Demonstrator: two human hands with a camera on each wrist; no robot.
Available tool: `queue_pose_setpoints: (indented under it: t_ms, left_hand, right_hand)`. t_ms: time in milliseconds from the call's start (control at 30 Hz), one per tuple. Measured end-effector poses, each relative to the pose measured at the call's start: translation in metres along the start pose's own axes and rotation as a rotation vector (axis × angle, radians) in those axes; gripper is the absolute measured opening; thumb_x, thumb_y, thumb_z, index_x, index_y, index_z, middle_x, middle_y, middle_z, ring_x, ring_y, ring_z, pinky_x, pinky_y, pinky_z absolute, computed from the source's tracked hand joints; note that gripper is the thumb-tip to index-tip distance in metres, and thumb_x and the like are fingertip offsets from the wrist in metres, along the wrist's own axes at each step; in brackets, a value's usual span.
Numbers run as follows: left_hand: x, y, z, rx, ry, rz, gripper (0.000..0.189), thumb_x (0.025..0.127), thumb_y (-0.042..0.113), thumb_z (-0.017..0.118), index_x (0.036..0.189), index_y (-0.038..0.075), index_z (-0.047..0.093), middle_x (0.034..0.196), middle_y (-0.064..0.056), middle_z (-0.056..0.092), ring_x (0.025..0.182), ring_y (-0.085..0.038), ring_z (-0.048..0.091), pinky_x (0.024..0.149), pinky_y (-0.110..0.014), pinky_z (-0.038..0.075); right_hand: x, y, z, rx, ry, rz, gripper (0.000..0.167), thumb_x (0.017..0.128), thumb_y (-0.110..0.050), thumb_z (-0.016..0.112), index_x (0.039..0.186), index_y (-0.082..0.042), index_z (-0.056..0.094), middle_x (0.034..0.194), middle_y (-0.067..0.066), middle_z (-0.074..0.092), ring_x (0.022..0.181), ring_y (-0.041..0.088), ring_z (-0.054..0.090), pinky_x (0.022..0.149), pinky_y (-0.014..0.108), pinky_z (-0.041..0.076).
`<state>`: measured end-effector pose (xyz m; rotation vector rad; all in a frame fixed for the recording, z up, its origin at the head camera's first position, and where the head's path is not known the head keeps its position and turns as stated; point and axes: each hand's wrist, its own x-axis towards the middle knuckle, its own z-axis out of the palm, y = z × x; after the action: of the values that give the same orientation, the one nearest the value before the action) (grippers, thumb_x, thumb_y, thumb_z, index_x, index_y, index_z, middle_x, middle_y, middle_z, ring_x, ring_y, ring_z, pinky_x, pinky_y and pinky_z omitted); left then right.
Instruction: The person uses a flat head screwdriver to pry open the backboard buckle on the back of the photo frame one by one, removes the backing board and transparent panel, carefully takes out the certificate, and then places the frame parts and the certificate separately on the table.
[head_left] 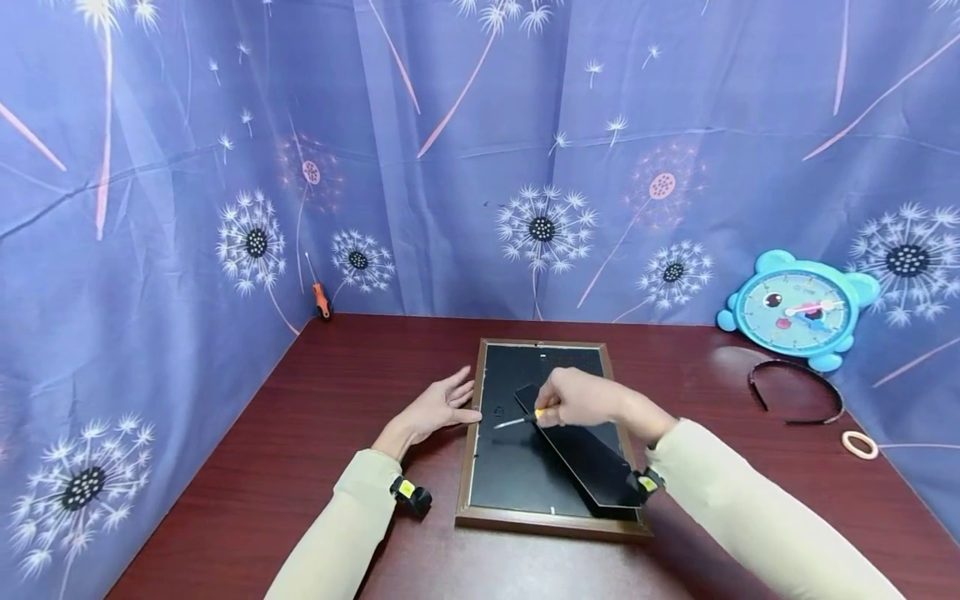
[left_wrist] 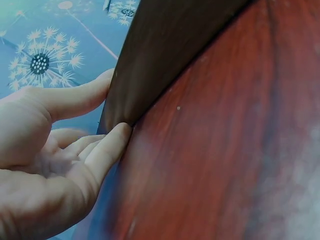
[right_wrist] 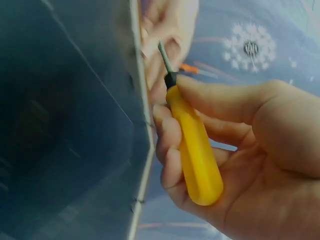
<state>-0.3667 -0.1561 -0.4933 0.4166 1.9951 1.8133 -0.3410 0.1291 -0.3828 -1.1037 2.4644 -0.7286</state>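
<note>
A picture frame with a brown rim lies on the table, its black backing board facing up. A black stand flap slants across the backing. My right hand grips a small screwdriver by its yellow handle, above the flap. The metal tip points left, over the backing; whether it touches the board I cannot tell. My left hand is at the frame's left side. In the left wrist view, its thumb and fingertips touch the rim's outer side, with the fingers mostly straight.
An orange-handled screwdriver leans against the curtain at the back left corner. Along the right side are a blue bear-shaped clock, a dark headband and a pale ring. A dandelion-patterned curtain encloses the table.
</note>
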Motion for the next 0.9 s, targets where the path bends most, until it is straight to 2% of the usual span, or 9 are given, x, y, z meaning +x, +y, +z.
queue_pose_setpoints:
  t_ms: [100,233,333,467,567,667,767,900]
  left_hand:
    - [0.001,-0.001,0.000,0.012,-0.029,0.008,0.091,0.091,-0.002,0.071,0.161,0.012,0.016,0.164,-0.015,0.019,0.149,-0.032,0.020,0.105,-0.041,0.043]
    - [0.000,0.000,-0.001,0.120,-0.049,0.001,0.079,0.093,0.004,0.070,0.159,0.010,0.027,0.164,-0.010,0.022,0.149,-0.031,0.019,0.107,-0.040,0.041]
    - [-0.002,0.002,-0.002,0.166,-0.092,0.006,0.077,0.096,0.004,0.066,0.160,0.009,0.023,0.165,-0.009,0.019,0.150,-0.029,0.016,0.112,-0.041,0.035]
    - [-0.006,0.005,-0.004,0.236,-0.191,0.038,0.078,0.099,0.005,0.062,0.161,0.007,0.013,0.167,-0.008,0.009,0.151,-0.026,0.009,0.116,-0.043,0.026]
    - [-0.008,0.006,-0.007,0.243,-0.285,0.052,0.089,0.097,0.008,0.066,0.161,0.008,0.005,0.168,-0.007,-0.001,0.152,-0.025,0.005,0.117,-0.041,0.026]
    - [-0.011,0.009,-0.008,0.271,-0.357,0.036,0.109,0.089,0.012,0.078,0.161,0.010,-0.004,0.167,-0.006,-0.011,0.151,-0.027,0.008,0.115,-0.037,0.030]
    - [-0.012,0.012,-0.009,0.380,-0.391,0.024,0.125,0.079,0.017,0.087,0.160,0.012,-0.009,0.166,-0.007,-0.017,0.150,-0.030,0.015,0.114,-0.034,0.032]
    - [-0.012,0.016,-0.008,0.492,-0.413,0.032,0.129,0.078,0.018,0.088,0.159,0.009,-0.012,0.164,-0.011,-0.021,0.149,-0.029,0.018,0.114,-0.035,0.030]
  right_hand:
    - [-0.009,-0.005,0.018,-0.073,0.049,-0.069,0.010,0.092,-0.002,0.069,0.094,0.000,0.078,0.078,-0.004,0.070,0.063,0.002,0.053,0.059,0.022,0.048]
    - [-0.015,-0.012,0.038,-0.121,0.106,-0.121,0.012,0.092,0.002,0.067,0.095,0.002,0.078,0.083,0.000,0.071,0.064,0.003,0.051,0.061,0.022,0.048]
    - [-0.016,-0.016,0.049,-0.136,0.127,-0.125,0.012,0.092,0.003,0.066,0.097,0.004,0.077,0.085,0.004,0.072,0.065,0.002,0.052,0.063,0.020,0.049]
    - [-0.017,-0.017,0.058,-0.165,0.150,-0.130,0.012,0.092,0.003,0.067,0.097,0.005,0.077,0.087,0.007,0.074,0.071,0.004,0.059,0.064,0.021,0.051]
    - [-0.017,-0.018,0.064,-0.181,0.164,-0.129,0.011,0.092,0.003,0.068,0.096,0.004,0.078,0.085,0.007,0.074,0.072,0.006,0.061,0.063,0.022,0.051]
    - [-0.017,-0.019,0.066,-0.185,0.168,-0.120,0.011,0.092,0.002,0.068,0.096,0.004,0.078,0.084,0.006,0.074,0.069,0.005,0.058,0.061,0.020,0.049]
    - [-0.017,-0.018,0.067,-0.198,0.176,-0.130,0.010,0.092,0.002,0.068,0.091,0.002,0.078,0.080,0.002,0.073,0.066,0.004,0.054,0.060,0.021,0.047]
    - [-0.017,-0.020,0.066,-0.206,0.172,-0.122,0.010,0.092,0.002,0.068,0.089,0.000,0.078,0.078,0.000,0.072,0.065,0.005,0.052,0.060,0.022,0.047]
